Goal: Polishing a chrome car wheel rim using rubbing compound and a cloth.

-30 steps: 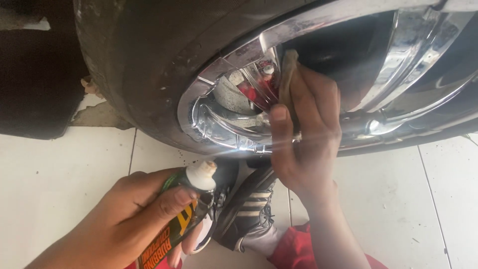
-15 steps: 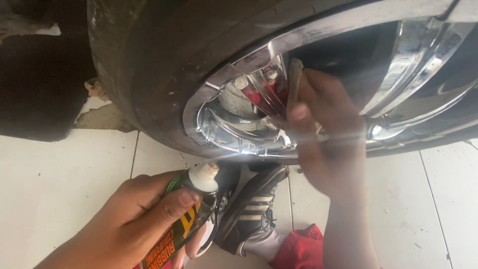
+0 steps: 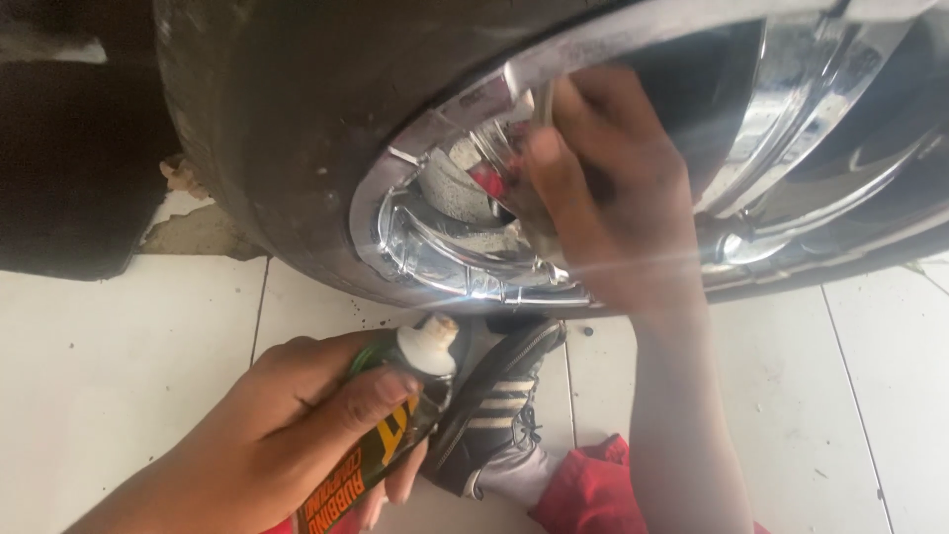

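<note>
Reaching into the shiny chrome wheel rim (image 3: 445, 259), the right hand (image 3: 603, 198) presses against the metal just inside the rim's lip, its fingers curled over and blurred; a thin pale edge shows above the fingertips, which may be a cloth or pad, but whether the hand grips anything cannot be told for sure. A small red part shows inside the rim just beside that hand. The black tyre (image 3: 287, 129) wraps around the rim and fills the upper part of the view, resting on the white tiled floor (image 3: 109, 346). Lower down and nearer the camera, the left hand (image 3: 287, 425) is closed firmly around a dark green tube (image 3: 390, 425) with orange and yellow lettering, the thumb lying along its side. The tube's white cap (image 3: 430, 346) points up toward the rim, well below it and not touching. Just beside the tube, a black sports shoe with white stripes (image 3: 494, 410) rests on the tiles, partly under the wheel, and a red trouser leg (image 3: 593, 489) shows below it, next to the right forearm.
</note>
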